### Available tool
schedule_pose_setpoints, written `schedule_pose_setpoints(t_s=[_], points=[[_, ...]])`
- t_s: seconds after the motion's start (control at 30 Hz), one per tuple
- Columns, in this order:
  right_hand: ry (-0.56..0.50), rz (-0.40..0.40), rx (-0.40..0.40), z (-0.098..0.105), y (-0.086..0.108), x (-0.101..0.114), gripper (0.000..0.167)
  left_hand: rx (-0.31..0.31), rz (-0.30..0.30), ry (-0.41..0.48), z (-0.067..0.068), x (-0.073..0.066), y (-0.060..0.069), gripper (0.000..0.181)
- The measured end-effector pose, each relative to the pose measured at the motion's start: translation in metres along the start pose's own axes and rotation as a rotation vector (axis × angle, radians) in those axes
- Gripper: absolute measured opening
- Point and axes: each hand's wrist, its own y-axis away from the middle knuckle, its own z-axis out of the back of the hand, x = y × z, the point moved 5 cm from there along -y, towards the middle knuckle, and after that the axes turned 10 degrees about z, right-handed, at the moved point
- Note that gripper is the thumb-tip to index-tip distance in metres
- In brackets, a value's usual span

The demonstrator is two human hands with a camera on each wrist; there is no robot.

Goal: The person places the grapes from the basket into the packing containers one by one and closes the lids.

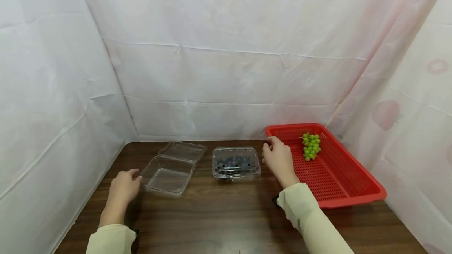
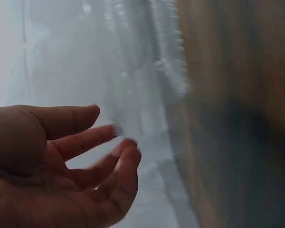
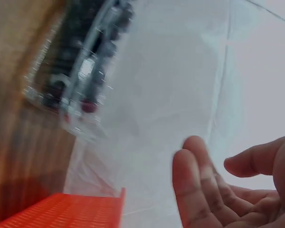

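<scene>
My left hand [image 1: 124, 188] is just left of an uncovered clear plastic clamshell box [image 1: 167, 175], whose lid lies folded back. In the left wrist view its fingers are loosely bent with nothing between them. My right hand [image 1: 280, 160] hovers between a closed clear clamshell of dark blue berries [image 1: 236, 162] and the red basket [image 1: 353, 200]. Nothing is held there either; the right wrist view shows the fingers [image 3: 187, 185] relaxed, apart from the berry box [image 3: 80, 71]. A bunch of green grapes [image 1: 311, 146] lies in the far part of the basket.
The dark wooden table [image 1: 212, 218] carries all of these. White sheeting [image 1: 226, 73] rises behind the table and along both sides. The basket's raised rim stands close beside my right forearm.
</scene>
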Motion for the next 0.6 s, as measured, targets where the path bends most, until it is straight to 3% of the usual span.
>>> schedule_pose_setpoints(t_s=[0.1,0.27,0.47,0.6], points=[[-0.064,-0.005,-0.037,0.011,-0.010,0.004,0.031,0.034,0.024,0.044,-0.007,0.010,-0.001,0.049],[-0.129,-0.024,-0.050,0.031,-0.024,-0.002,0.028,-0.037,0.029,0.113,-0.014,0.014,0.001,0.042],[-0.218,-0.080,-0.020,0.048,-0.043,-0.031,0.027,-0.052,0.048,0.134,-0.017,0.014,0.002,0.039],[-0.219,-0.117,-0.018,0.061,-0.054,-0.053,0.027,-0.049,0.054,0.136,-0.015,0.012,0.002,0.036]])
